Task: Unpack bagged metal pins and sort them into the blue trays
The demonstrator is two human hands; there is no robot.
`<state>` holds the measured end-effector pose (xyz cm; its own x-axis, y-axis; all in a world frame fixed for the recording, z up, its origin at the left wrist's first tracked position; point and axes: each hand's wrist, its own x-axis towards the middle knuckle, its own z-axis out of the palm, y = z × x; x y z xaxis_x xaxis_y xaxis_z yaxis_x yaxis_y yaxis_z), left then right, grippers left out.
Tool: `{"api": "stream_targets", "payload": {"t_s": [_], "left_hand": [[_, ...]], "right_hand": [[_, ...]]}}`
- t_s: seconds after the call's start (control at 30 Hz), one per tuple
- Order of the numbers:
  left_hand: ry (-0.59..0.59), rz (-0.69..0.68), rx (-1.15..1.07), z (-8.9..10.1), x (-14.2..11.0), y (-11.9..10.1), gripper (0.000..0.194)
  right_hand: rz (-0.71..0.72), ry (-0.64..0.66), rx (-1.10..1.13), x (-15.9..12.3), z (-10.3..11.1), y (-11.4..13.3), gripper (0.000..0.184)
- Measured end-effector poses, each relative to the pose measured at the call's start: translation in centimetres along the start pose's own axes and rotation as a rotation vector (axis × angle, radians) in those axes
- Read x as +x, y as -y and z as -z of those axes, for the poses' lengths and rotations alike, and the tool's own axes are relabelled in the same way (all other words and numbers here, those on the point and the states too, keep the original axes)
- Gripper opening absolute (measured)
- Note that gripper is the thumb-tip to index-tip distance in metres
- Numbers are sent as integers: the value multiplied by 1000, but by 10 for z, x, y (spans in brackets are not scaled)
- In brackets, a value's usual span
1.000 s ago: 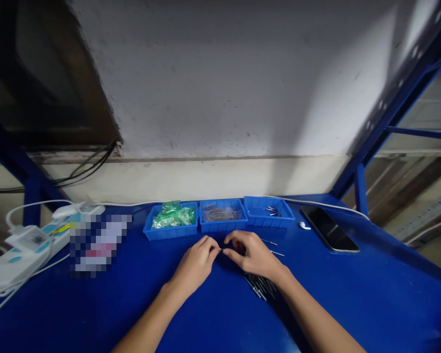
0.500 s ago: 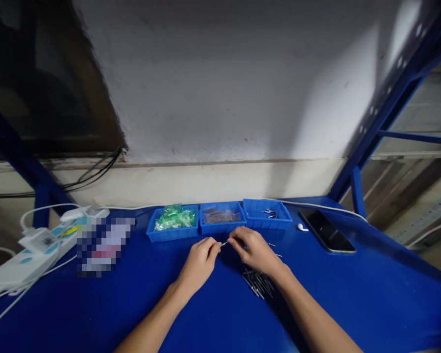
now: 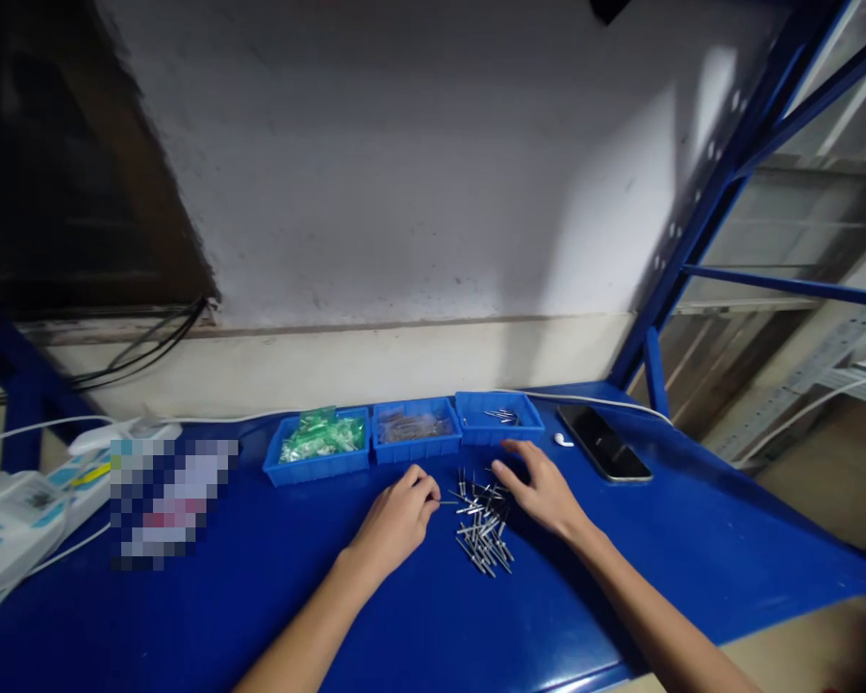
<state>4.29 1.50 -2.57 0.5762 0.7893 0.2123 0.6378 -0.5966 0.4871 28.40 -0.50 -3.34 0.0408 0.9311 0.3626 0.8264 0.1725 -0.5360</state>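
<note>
My left hand (image 3: 398, 513) is closed, with a blind rivet (image 3: 448, 501) pinched between thumb and fingers; its thin shank points right. My right hand (image 3: 541, 486) hovers at the far right side of a loose pile of blind rivets (image 3: 485, 542), thumb and fingers apart. Nothing shows between those fingers, though some rivets lie partly behind the thumb. Behind the hands three blue bins stand in a row. The left bin (image 3: 318, 471) has green and clear plastic packets, the middle bin (image 3: 417, 449) brownish bagged pieces, the right bin (image 3: 503, 435) several rivets.
Right of the bins lie a white earbud (image 3: 563, 440) and a dark phone (image 3: 606, 445). At the left are a white power strip (image 3: 50, 491) with cables and a blurred-out packet (image 3: 180, 500). The blue table (image 3: 274, 568) meets a wall at the back.
My hands, which were together at a thin piece, have parted. The right one has moved right and opened near the pile; the left keeps the rivet. The camera view has shifted right.
</note>
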Motion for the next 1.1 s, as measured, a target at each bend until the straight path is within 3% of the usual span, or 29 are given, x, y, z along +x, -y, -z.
{"api": "stream_targets", "payload": {"t_s": [0.17,0.23,0.33,0.4,0.57,0.63,0.73,0.83,0.93,1.1], "left_hand": [[-81,9,-165,0,3,10,16],[-156,20,-234,0,4,13,17],[-251,29,-298,0,5,17,18],[-314,32,-330,-1,5,19,17],[-441,37,-365,-1,4,19,15],[-476,55,-380,-2,6,16,16],[-528,77,-395,-6,8,12,27],[-549,75,-381,-8,9,14,24],[-546,69,-321,-6,8,20,16],[-512,22,-207,2,6,27,25]], "right_hand": [[276,434,-4,-24,5,15,86],[326,495,-19,-25,3,23,98],[376,466,-62,-24,-4,33,105],[413,428,-82,-21,-10,40,93],[512,344,-95,-2,-30,60,29],[556,326,-75,7,-41,68,16],[644,315,-7,15,-57,80,15],[700,298,33,13,-65,87,18],[685,287,22,6,-63,85,12],[597,233,12,4,-54,75,15]]}}
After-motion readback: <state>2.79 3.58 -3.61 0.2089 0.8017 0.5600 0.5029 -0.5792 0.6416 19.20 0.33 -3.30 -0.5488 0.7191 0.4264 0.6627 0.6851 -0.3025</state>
